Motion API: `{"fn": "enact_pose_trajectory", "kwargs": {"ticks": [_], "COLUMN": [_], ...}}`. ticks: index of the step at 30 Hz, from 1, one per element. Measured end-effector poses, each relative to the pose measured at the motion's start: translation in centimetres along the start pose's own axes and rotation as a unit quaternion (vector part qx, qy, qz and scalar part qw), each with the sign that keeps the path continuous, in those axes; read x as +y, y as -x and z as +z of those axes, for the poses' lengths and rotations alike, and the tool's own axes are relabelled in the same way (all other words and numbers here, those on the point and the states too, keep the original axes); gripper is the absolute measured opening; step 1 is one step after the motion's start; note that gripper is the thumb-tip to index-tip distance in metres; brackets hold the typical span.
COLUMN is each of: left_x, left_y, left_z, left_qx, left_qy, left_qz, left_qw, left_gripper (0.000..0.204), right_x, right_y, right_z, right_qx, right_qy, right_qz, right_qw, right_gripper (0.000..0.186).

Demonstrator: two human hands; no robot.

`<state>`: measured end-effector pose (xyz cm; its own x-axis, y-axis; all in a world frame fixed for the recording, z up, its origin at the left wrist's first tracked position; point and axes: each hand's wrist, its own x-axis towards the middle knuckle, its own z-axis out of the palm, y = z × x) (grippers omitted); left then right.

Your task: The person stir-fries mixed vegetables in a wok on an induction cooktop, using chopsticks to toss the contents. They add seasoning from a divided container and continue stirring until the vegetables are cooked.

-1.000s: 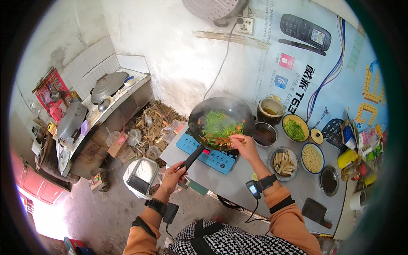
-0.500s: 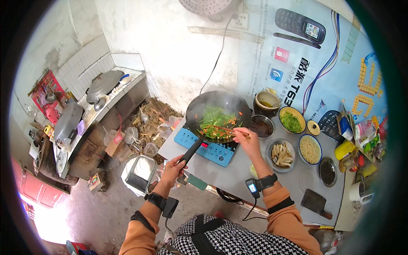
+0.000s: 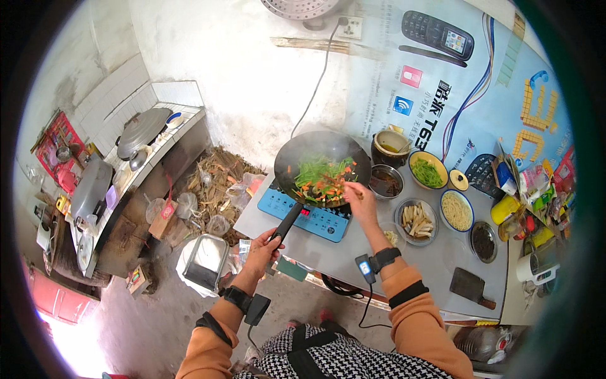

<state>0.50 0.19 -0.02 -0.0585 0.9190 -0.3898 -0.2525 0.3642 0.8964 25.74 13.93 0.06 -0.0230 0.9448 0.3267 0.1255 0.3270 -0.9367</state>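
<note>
On the pale grey tabletop (image 3: pixel 435 268), a round black wok (image 3: pixel 297 153) sits over a flat blue electric cooker (image 3: pixel 325 228), holding thin green vegetable strips (image 3: pixel 311 169) mixed with small orange pieces (image 3: pixel 312 189). The left hand (image 3: pixel 261 250) is wrapped round the wok's long black handle (image 3: pixel 288 221), just as it was half a second ago. Above the wok's right edge, the right hand (image 3: pixel 361 201) pinches brown wooden chopsticks (image 3: pixel 334 185), whose lower ends are among the food (blur makes the exact tips hard to tell). Compared with the previous view, this hand is nearer the middle of the wok, and more orange shows toward the food's right side. Beside the right wrist, the pale chopped pieces (image 3: pixel 391 237), mostly hidden by the arm earlier, are now plainer to see. The whole scene has shifted slightly, with the camera.
</note>
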Motion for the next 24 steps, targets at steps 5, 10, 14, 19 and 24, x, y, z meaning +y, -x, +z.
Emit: {"fn": "enact_pose_trajectory", "kwargs": {"ticks": [5, 10, 14, 19, 24], "left_x": [-0.3, -0.6, -0.8, -0.9, -0.7], "left_y": [-0.3, -0.7, -0.9, -1.0, -0.5], "left_z": [-0.2, -0.4, -0.5, -0.5, -0.4], "left_qx": [-0.016, -0.040, -0.050, -0.044, -0.025], "left_qy": [0.015, 0.031, 0.039, 0.033, 0.014], "left_qz": [-0.001, 0.005, 0.009, 0.007, 0.012], "left_qw": [1.000, 0.999, 0.998, 0.998, 1.000], "left_gripper": [0.038, 0.038, 0.038, 0.037, 0.035], "right_x": [-0.7, 0.1, 0.2, -0.8, -0.1], "right_y": [0.5, -1.9, -2.2, -1.7, -4.1], "right_z": [2.0, -1.6, -0.5, 3.2, 0.4], "right_qx": [-0.045, 0.123, 0.071, -0.083, 0.010], "right_qy": [0.014, -0.001, 0.002, -0.022, 0.026], "right_qz": [0.016, 0.054, 0.074, 0.039, 0.034], "right_qw": [0.999, 0.991, 0.995, 0.996, 0.999], "right_gripper": [0.020, 0.024, 0.025, 0.022, 0.022]}}
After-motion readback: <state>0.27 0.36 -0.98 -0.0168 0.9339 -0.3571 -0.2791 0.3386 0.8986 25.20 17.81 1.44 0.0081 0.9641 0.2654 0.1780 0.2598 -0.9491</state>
